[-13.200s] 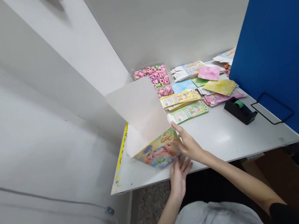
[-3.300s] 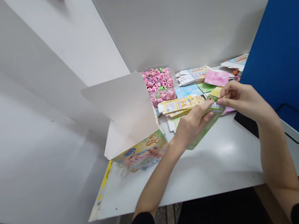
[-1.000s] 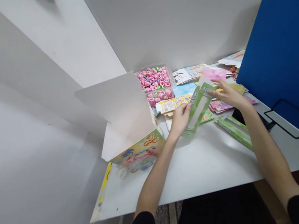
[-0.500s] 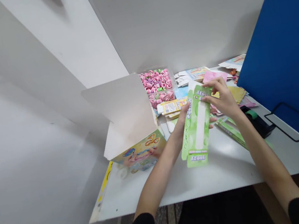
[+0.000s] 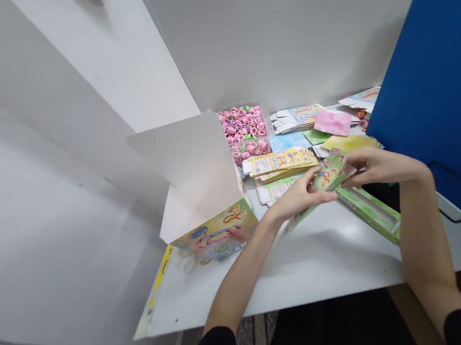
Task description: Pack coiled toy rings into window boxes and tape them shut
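A green printed carton (image 5: 329,172) is held between my two hands above the white table (image 5: 318,264), its end toward the back and its body seen foreshortened. My left hand (image 5: 301,195) grips it from the left, thumb and fingers on its sides. At its right end, the fingers of my right hand (image 5: 370,166) pinch the flap area. Below my right hand lies another green carton (image 5: 371,210) with a long window. Just behind my left hand are stacked yellow cartons (image 5: 279,161) and green-and-white cartons (image 5: 276,189).
An open display box (image 5: 219,234) stands at the left. Behind it is a clear tray of pink rings (image 5: 244,125). Pink card (image 5: 333,121), blue card (image 5: 290,141) and more flat cartons (image 5: 298,117) lie at the back. A blue panel (image 5: 445,99) borders the right.
The green carton has turned from its long windowed face to another printed side and tilted away. My right hand has moved right and lower, its wrist now bent.
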Available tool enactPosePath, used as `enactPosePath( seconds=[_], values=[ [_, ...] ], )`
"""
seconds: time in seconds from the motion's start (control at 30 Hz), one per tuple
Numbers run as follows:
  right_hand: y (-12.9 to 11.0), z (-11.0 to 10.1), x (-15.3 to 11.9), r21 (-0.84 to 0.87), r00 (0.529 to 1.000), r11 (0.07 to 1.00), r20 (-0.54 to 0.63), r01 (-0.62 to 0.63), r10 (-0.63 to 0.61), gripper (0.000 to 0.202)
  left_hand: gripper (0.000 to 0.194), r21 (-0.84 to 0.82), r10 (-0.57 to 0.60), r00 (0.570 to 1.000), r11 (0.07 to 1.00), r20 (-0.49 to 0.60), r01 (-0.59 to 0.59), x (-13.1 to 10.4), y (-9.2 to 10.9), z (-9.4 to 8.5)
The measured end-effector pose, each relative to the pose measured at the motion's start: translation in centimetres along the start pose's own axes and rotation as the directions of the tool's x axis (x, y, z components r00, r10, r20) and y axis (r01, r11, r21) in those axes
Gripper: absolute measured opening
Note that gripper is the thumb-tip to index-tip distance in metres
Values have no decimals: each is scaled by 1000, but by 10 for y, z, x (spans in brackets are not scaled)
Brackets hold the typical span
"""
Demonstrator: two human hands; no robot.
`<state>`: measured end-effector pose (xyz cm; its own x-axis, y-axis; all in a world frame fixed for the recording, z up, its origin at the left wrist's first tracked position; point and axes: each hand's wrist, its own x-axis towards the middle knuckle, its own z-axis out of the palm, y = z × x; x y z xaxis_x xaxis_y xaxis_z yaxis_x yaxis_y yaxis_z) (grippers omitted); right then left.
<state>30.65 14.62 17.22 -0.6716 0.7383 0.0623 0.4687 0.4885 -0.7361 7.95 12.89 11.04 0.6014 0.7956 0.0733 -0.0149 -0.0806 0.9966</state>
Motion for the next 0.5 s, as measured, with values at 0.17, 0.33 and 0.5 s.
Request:
enactPosePath(
  seconds=[0.17,0.33,0.5],
  values=[
    [-8,9,7,-9,991,1000,133,-2,3,31,91,58,67,994,996,-91,-62,0,0,-6],
    [-7,14,14,-48,996,999,83,-8,12,40,68,275,39,998,961,-44,-25,-3,1,-8],
    [-7,14,16,-84,986,996,-165,-21,7,48,72,808,244,929,583,-277,88,-2,-7,1]
  ],
)
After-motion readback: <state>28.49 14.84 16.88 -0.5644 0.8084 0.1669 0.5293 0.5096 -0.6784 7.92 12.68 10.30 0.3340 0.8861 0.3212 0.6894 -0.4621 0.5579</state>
